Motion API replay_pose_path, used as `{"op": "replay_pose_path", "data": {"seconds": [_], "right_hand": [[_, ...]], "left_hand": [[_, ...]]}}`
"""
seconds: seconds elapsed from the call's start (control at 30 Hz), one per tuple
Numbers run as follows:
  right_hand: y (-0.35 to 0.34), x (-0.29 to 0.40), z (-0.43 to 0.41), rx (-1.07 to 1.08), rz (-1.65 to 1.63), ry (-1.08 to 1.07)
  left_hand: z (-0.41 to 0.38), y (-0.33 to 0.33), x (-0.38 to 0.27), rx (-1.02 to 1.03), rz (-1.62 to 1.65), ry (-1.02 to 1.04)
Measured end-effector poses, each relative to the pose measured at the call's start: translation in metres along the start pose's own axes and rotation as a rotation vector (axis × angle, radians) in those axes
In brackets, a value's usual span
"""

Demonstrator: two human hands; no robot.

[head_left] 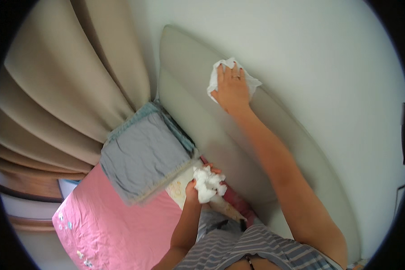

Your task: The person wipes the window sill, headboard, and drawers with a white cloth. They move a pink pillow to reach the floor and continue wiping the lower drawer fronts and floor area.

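Note:
My right hand (233, 88) lies flat, fingers spread, on a thin white wipe (254, 82), pressing it against the upper part of a beige padded headboard (202, 98). A ring and dark red nails show on this hand. Lower down, near the headboard's base, my left hand (193, 190) holds a crumpled white wad of tissue or wipes (207, 184), with its fingers curled around it.
A grey folded pillow or blanket (145, 155) lies on teal bedding (135, 123) at the bed's head. A pink sheet (128, 222) covers the mattress. Beige curtains (74, 74) hang at left; a pale wall (307, 60) stands behind the headboard.

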State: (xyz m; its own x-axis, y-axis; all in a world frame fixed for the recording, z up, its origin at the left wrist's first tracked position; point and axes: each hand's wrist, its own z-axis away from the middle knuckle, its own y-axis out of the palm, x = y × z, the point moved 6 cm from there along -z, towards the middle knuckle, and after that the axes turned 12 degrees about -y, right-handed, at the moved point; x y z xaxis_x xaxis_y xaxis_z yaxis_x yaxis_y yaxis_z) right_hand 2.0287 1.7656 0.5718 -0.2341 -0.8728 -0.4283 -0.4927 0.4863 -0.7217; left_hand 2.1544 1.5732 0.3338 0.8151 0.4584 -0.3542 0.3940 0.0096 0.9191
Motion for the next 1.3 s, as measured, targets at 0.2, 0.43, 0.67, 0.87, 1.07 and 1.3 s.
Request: {"op": "replay_pose_path", "data": {"seconds": [0.2,0.43,0.67,0.87,1.07,1.3], "right_hand": [[0.068,0.044,-0.171,0.014,-0.011,-0.041],[0.128,0.081,-0.303,0.042,-0.055,-0.095],[0.156,0.058,-0.356,0.013,-0.054,-0.048],[0.181,0.081,-0.384,0.080,-0.235,-0.139],[0.187,0.085,-0.397,0.198,-0.036,-0.583],[0.201,0.136,-0.390,0.376,0.111,-0.743]], "left_hand": [[-0.013,-0.049,-0.109,-0.135,0.083,0.105],[-0.014,-0.074,-0.174,-0.198,0.223,0.190],[-0.006,-0.094,-0.193,-0.267,0.204,0.248],[0.031,-0.106,-0.218,-0.479,0.058,0.419],[0.041,-0.113,-0.204,-0.462,0.133,0.401],[0.055,-0.115,-0.177,-0.569,0.244,0.434]]}}
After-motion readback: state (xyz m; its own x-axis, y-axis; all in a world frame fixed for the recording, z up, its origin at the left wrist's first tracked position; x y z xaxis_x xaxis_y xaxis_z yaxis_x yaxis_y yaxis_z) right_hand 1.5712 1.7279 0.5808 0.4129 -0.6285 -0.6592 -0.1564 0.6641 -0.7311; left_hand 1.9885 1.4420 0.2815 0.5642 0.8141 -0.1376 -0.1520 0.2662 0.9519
